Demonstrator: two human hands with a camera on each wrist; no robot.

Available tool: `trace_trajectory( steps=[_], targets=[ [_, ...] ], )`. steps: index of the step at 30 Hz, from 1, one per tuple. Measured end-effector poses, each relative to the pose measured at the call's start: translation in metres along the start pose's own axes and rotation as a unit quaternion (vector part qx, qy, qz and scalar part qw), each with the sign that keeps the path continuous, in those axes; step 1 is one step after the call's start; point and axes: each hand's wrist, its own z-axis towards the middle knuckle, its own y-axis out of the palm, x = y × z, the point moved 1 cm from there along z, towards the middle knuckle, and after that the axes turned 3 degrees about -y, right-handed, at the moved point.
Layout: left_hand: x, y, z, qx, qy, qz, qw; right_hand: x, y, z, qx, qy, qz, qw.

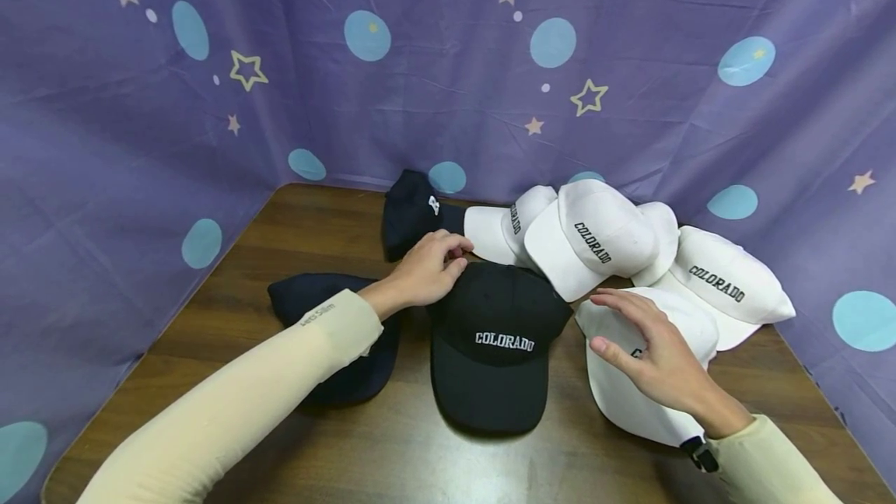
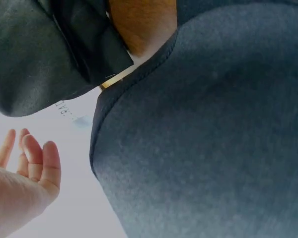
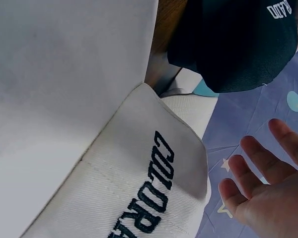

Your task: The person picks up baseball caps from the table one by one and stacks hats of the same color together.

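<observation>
A black cap (image 1: 490,395) with white COLORADO lettering sits at the middle of the table, brim toward me. My left hand (image 1: 430,267) hovers by its upper left edge with fingers loosely bent; in the left wrist view, nothing is between those fingers. Over a white cap (image 1: 616,387) on the right is my right hand (image 1: 654,348), fingers extended and thumb apart, holding nothing. It hides most of that cap's lettering in the head view. Under my left forearm lies a dark navy cap (image 1: 371,379), partly covered by the sleeve.
Several white COLORADO caps (image 1: 605,228) are heaped at the back right, overlapping one another. Another dark cap (image 1: 406,212) with a white emblem stands at the back, beside them. A purple curtain (image 1: 448,115) with stars and dots surrounds the wooden table (image 1: 238,286).
</observation>
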Motion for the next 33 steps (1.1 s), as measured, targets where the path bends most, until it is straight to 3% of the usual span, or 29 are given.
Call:
trace_trajectory(
  steps=[11,18,27,33],
  targets=[
    [-0.006,-0.021,0.002,0.045,-0.070,-0.020,0.9963,0.000,0.000,-0.001,-0.001,-0.001,-0.007,1.0000],
    [-0.016,-0.037,0.010,0.083,-0.135,-0.028,0.9870,-0.001,-0.002,0.002,0.000,0.003,-0.012,0.9999],
    [-0.037,-0.054,0.022,0.133,-0.227,-0.041,0.9638,-0.002,-0.003,0.004,0.002,0.011,-0.015,0.9998],
    [-0.045,-0.061,0.030,0.141,-0.289,-0.066,0.9447,-0.003,-0.003,0.005,0.000,0.013,-0.015,0.9998]
  ],
)
